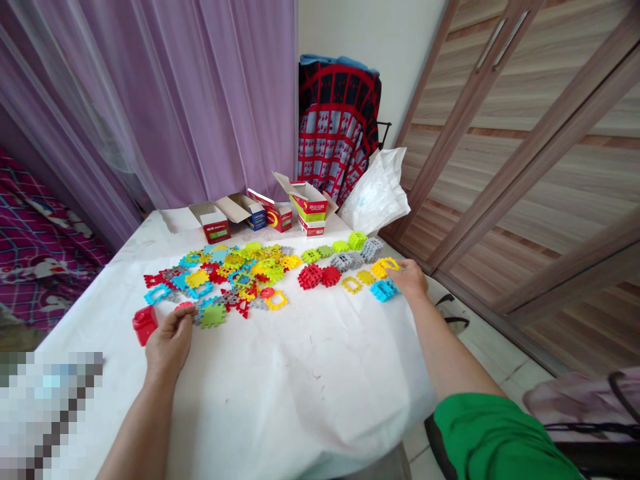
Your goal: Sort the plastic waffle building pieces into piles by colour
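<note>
My right hand [413, 280] is at the table's right edge, its fingers closed on yellow interlocking building pieces [384, 267]. Close by lie a blue stack [384, 291], a flat yellow piece [365, 277] and a yellow frame piece [351, 285]. On the left, my left hand [171, 339] has thumb and fingers pinched together at the near edge of a mixed heap of building pieces [233, 261]. What sits in that pinch is too small to make out. Beside it are a green square piece [213, 316] and a red container [145, 325].
Red [311, 279], grey [347, 261] and green [357, 240] pieces stand grouped right of the heap. Opened cardboard boxes [216, 223] line the back of the white-covered table [300, 373], with a white plastic bag [375, 190] at the back right. Wooden wardrobe doors [500, 167] rise on the right.
</note>
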Available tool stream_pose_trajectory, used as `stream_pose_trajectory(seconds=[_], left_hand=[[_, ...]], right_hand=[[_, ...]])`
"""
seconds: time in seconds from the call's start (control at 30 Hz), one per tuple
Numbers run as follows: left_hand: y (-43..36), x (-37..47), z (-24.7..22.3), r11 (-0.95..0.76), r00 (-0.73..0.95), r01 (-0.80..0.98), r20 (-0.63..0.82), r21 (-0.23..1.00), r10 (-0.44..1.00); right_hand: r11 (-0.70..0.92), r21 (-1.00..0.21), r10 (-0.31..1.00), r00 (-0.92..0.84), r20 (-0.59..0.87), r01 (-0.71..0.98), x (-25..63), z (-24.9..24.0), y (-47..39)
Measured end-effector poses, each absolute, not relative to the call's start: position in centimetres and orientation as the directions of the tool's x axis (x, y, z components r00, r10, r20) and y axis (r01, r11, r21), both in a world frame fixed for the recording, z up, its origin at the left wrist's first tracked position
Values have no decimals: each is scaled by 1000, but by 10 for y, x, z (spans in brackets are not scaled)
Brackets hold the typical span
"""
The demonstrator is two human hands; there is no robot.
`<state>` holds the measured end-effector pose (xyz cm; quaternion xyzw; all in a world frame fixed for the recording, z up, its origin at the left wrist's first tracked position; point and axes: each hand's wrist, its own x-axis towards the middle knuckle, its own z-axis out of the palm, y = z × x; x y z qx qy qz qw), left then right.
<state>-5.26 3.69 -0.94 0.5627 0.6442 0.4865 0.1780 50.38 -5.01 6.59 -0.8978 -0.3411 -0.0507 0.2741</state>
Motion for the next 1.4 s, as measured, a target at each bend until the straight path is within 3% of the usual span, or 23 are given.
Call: stream_pose_trajectory(seconds=[0.17, 0.47, 0.73, 0.83, 0.97, 1.13, 1.23, 1.4], left_hand=[[34, -50, -2, -12, -344, 500, 211, 866, 915], [36, -52, -3, -36, -338, 547, 260, 836, 905], [34, -49, 1, -39, -353, 519, 256, 854, 900], [31, -45, 5, -33, -356, 500, 240, 866, 903], [31, -44, 6, -25, -358, 500, 233, 866, 904], [32, -46, 1, -54, -341, 480, 243, 876, 908], [32, -45, 0, -58, -340, 468, 240, 882, 909], [32, -45, 1, -39, -348, 469, 226, 882, 910]], right_hand=[[-636, -452, 597, 770, 227, 626, 524, 59, -39], [-602, -419, 668, 716, 201, 679, 531, 49, -29], [-559, -375, 674, 668, 315, 740, 512, 58, -38], [-425, -430, 720, 586, 373, 797, 478, 61, -39], [-86, -517, 856, 329, 399, 851, 395, 54, -38], [178, -463, 944, -18, 329, 868, 291, 40, -34], [273, -413, 943, -157, 294, 869, 264, 37, -24], [295, -411, 952, -231, 199, 862, 259, 38, -8]])
